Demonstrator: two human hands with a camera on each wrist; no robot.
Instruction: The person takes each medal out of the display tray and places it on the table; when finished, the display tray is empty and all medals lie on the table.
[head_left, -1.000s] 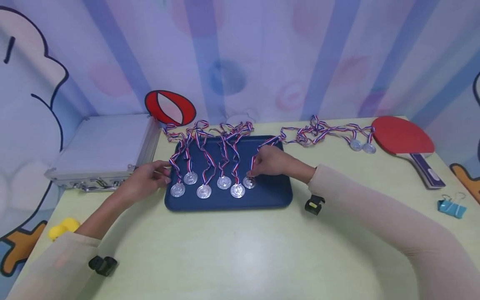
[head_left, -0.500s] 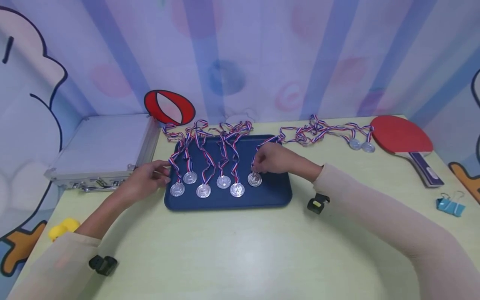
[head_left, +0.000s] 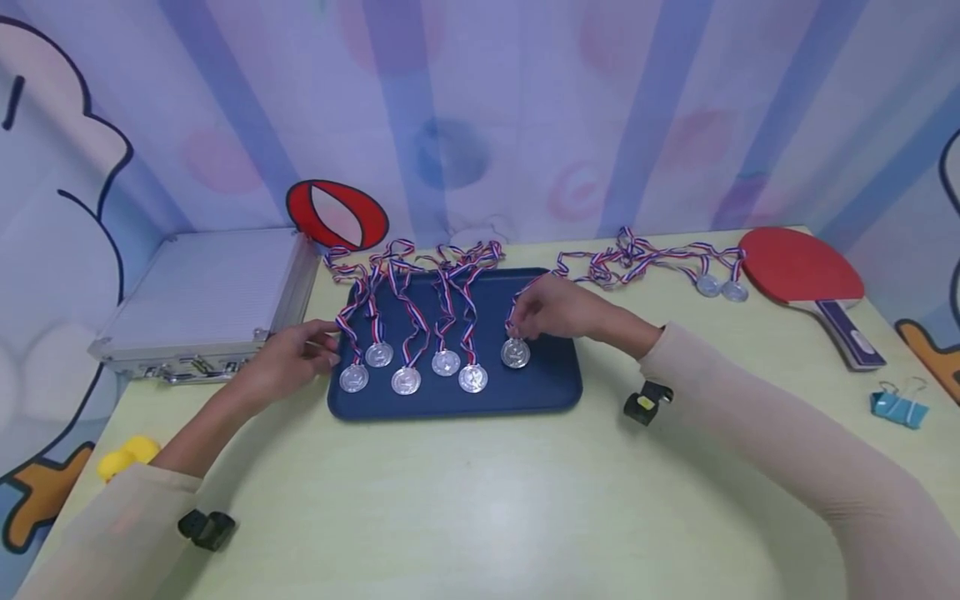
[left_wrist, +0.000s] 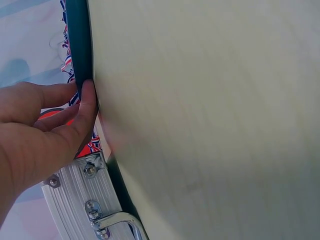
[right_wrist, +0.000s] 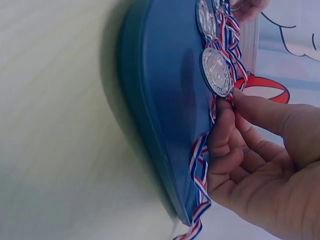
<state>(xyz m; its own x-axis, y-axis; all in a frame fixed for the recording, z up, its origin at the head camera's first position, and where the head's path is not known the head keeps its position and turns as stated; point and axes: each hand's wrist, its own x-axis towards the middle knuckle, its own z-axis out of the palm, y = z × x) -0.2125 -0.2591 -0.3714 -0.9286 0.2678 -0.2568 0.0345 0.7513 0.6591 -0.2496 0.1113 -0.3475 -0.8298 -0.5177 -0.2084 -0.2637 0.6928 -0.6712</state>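
A dark blue tray (head_left: 450,407) lies on the table with several silver medals on it. Their red, white and blue ribbons (head_left: 408,258) trail over its back edge. My left hand (head_left: 288,362) pinches the tray's left rim between thumb and fingers, as the left wrist view shows. My right hand (head_left: 562,308) pinches a silver medal (head_left: 515,352) at its top, where the ribbon joins. In the right wrist view this medal (right_wrist: 216,72) is tilted above the tray surface, and its ribbon (right_wrist: 199,182) hangs past the tray's edge. The other medals lie to its left.
A silver case (head_left: 210,292) stands left of the tray, with yellow balls (head_left: 127,457) nearer the front. Two more medals (head_left: 720,289) with tangled ribbons lie at the back right. Beside them are a red table tennis paddle (head_left: 802,267) and a blue binder clip (head_left: 898,408).
My right hand has moved slightly right, carrying the medal a little to the right and up in the head view. The left hand stays at the tray's rim.
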